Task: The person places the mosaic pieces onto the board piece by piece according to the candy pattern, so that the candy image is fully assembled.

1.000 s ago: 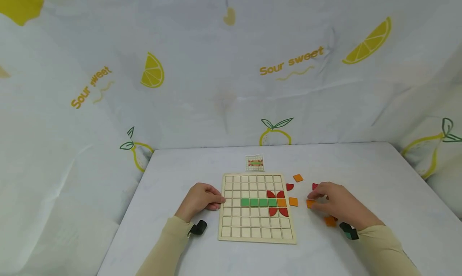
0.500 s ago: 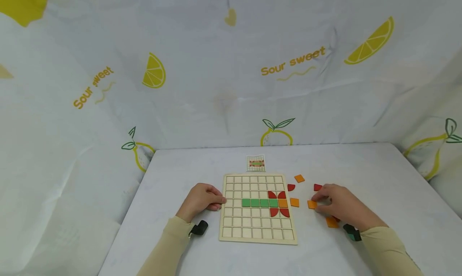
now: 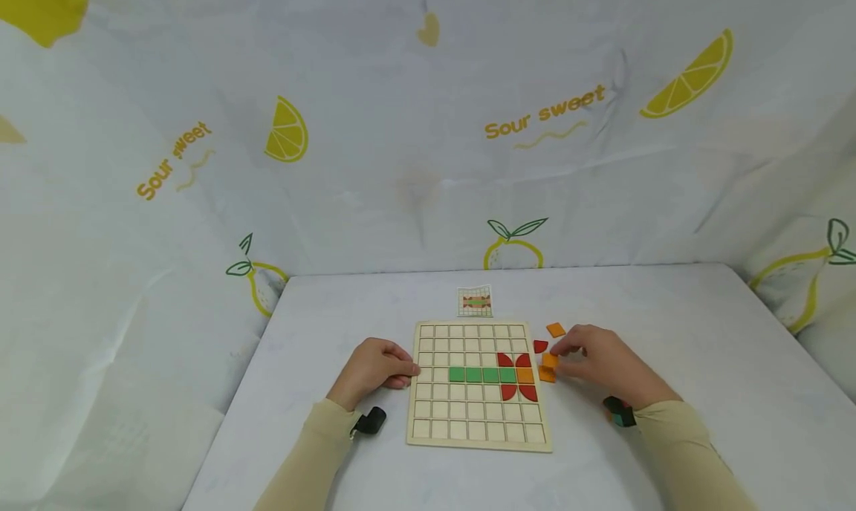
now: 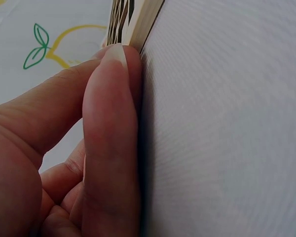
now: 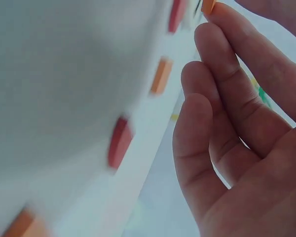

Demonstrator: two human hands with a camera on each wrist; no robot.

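A wooden grid board [image 3: 444, 429] lies on the white table, with a row of green squares [image 3: 473, 375] ending at an orange one, and red quarter-round pieces [image 3: 530, 393] above and below it. My left hand [image 3: 374, 370] touches the board's left edge with its fingertips; in the left wrist view its thumb and finger [image 4: 111, 128] meet that edge. Right of the board, my right hand [image 3: 611, 366] pinches an orange square [image 3: 550, 360] over another orange square [image 3: 547, 375]. The held piece [image 5: 208, 6] shows at the top of the right wrist view.
A small pattern card [image 3: 474, 302] lies behind the board. An orange square [image 3: 556, 330] and a red piece [image 3: 540, 346] rest near the board's right edge. More loose pieces, partly hidden by my right arm in the head view, show in the right wrist view, including a red one [image 5: 120, 143].
My right hand has moved left toward the board, lifting an orange square from the table and carrying it along. My left hand has stayed at the board's edge.
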